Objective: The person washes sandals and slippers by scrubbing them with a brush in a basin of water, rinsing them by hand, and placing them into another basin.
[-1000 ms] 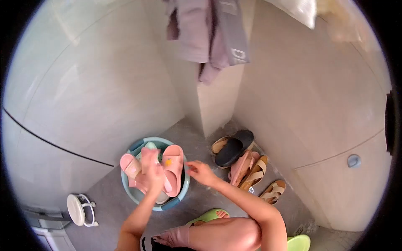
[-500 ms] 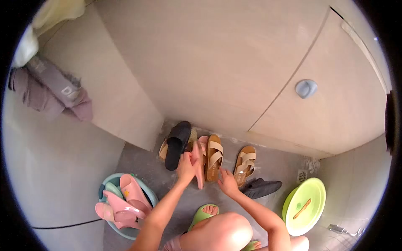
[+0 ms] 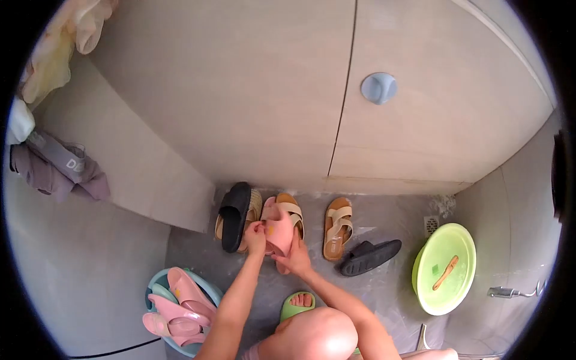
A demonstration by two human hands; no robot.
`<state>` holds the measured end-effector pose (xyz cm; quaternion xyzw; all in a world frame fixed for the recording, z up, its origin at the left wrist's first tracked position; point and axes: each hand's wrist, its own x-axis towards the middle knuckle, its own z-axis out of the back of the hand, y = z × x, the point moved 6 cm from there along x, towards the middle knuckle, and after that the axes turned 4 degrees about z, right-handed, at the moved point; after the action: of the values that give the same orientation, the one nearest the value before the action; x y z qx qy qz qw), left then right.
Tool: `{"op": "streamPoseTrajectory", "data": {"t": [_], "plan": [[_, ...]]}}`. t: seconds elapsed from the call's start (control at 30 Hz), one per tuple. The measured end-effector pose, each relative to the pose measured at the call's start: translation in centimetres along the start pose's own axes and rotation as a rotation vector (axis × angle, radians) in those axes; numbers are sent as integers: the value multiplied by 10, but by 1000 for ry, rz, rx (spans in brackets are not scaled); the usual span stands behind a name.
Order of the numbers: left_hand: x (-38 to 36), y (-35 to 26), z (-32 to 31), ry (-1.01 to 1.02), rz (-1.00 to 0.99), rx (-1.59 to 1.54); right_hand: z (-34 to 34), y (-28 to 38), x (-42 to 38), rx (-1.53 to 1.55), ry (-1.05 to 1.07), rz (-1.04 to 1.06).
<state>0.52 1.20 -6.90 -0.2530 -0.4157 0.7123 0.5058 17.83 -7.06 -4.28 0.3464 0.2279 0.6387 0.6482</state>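
Observation:
My left hand [image 3: 256, 238] is closed on the left edge of a pink slipper [image 3: 278, 227] with a yellow mark on its strap. On the slipper's right side, my right hand [image 3: 294, 258] also grips it, thumb toward the heel. The slipper is held above the floor and partly covers a tan sandal with cream straps [image 3: 293, 207] behind it. Just left stands a tilted black slipper [image 3: 234, 217], leaning over a woven-strap sandal [image 3: 255, 207]. Another tan sandal [image 3: 338, 228] and a black slipper lying on its side [image 3: 371, 257] are to the right.
A blue basin [image 3: 216, 292] with several pink slippers [image 3: 186, 303] stands at the lower left. At right, a green basin [image 3: 423, 258] tilts up with a wooden-handled brush [image 3: 446, 273] in it. A floor drain [image 3: 431, 224] lies near the wall. Clothes [image 3: 66, 168] hang upper left.
The pink slipper has turned so its strap faces me. My right hand has moved left from near the tan sandal and now holds it too. The view has shifted.

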Motion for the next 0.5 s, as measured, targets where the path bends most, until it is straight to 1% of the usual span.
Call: {"op": "streamPoseTrajectory", "data": {"t": [0.03, 0.07, 0.1, 0.13, 0.17, 0.2, 0.23, 0.27, 0.3, 0.33, 0.4, 0.43, 0.47, 0.5], "plan": [[1, -19, 0, 224, 237, -216, -4, -10, -3, 46, -99, -61], [-3, -32, -7, 452, 477, -428, 2, -16, -2, 45, -113, -64], [3, -36, -4, 515, 466, -344, 0, -35, -5, 139, 32, -257], [8, -33, -3, 526, 458, -341, 2, -48, -12, 235, 180, -450], [18, -42, -1, 439, 156, 47, 19, -47, -14, 207, 157, -365], [22, -48, -6, 335, -153, 418, 38, -51, -16, 197, 139, -374], [21, -47, -16, 367, -348, 537, 56, -53, -19, 280, 143, -338], [17, -33, -30, 453, -364, 794, 75, -56, -23, 362, 140, -304], [19, -23, -42, 441, -392, 830, 101, -55, -25, 409, 177, -296], [22, -11, -52, 425, -426, 864, 124, -66, -31, 458, 196, -353], [28, -16, -56, 428, -446, 735, 188, -76, -42, 452, 164, -306], [35, 1, -59, 521, -507, 775, 226, -76, -50, 373, 191, -378], [43, 13, -70, 617, -572, 810, 253, -93, -63, 369, 137, -350], [44, 5, -74, 653, -647, 1024, 282, -107, -79, 369, 73, -378]]}}
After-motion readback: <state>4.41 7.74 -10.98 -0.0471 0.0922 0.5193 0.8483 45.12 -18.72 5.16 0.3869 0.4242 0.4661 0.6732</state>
